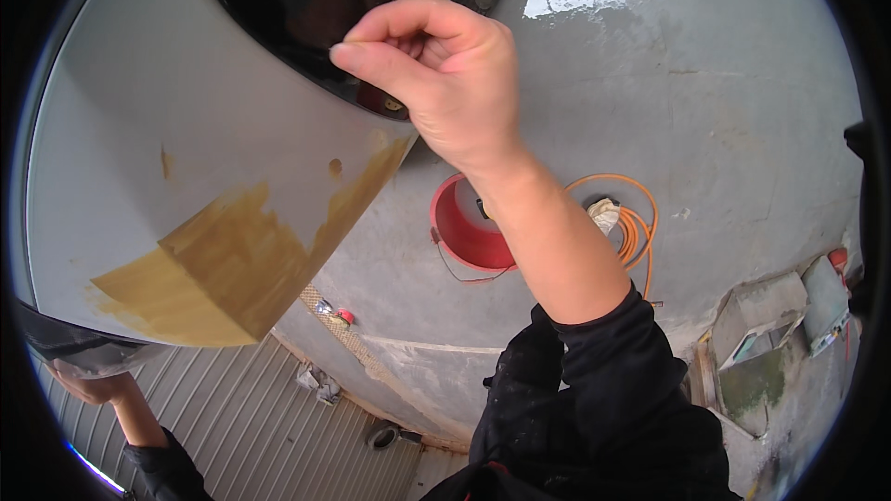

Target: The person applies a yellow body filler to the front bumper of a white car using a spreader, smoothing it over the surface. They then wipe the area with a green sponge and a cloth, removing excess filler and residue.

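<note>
A light grey car body panel (pixel 139 158) fills the left side, with smeared yellow-brown filler (pixel 232 264) across its lower corner and edge. My right hand (pixel 455 65) is raised over the glossy black part (pixel 288 0) beside the panel. Its thumb and index fingertips are pinched together, the other fingers curled; anything between the tips is too small to make out. Low at the far left, my left hand (pixel 91 388) is against the underside of a clear lamp (pixel 102 362) at the panel's end. The lamp and the picture's rim hide most of its fingers.
On the grey floor (pixel 724 158) stand a red bucket (pixel 455 223) with a wire handle and a coiled orange hose (pixel 640 232). A worn, dusty box-like object (pixel 761 315) sits at the right. Ribbed metal sheeting (pixel 251 408) spans the lower left. Wet glare marks the floor at the top.
</note>
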Available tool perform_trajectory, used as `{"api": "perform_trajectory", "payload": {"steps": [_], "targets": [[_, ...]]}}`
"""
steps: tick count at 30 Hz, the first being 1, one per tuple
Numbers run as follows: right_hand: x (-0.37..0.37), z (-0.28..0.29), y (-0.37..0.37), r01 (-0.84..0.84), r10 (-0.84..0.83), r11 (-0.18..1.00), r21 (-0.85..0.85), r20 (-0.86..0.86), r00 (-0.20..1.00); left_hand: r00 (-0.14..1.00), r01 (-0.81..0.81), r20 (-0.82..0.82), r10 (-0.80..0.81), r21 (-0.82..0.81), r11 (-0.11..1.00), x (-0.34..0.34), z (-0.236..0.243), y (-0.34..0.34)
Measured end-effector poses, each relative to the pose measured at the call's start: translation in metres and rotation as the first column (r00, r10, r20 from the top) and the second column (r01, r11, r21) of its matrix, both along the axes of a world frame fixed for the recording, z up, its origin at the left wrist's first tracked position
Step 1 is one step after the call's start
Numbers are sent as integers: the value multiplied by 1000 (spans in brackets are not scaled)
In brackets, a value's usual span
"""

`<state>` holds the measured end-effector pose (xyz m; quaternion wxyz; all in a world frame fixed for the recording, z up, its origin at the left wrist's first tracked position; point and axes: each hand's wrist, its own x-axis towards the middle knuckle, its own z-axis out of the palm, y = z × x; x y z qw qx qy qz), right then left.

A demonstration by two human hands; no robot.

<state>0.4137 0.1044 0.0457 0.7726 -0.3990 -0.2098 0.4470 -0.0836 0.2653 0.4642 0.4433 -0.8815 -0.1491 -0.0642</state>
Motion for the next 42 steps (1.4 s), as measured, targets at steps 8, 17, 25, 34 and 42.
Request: {"api": "perform_trajectory", "payload": {"steps": [8,17,25,34,42], "targets": [[2,1,-2,-29,29,1000,-4,-32,999,1000,-26,4,27,-10,1000,14,-7,-7],[1,3,0,-16,16,1000,-2,-68,998,995,-46,86,48,-28,999,23,-20,-9],[0,1,-1,5,-3,999,40,-63,998,999,-42,34,42,1,999,10,-7,-4],[0,0,-1,-6,8,1000,25,-78,997,999,4,47,-2,-50,999,23,-19,-9],[-1,-1,-1,3,-2,1000,20,-26,1000,976,-77,184,117,-209,975,-16,9,5]]}}
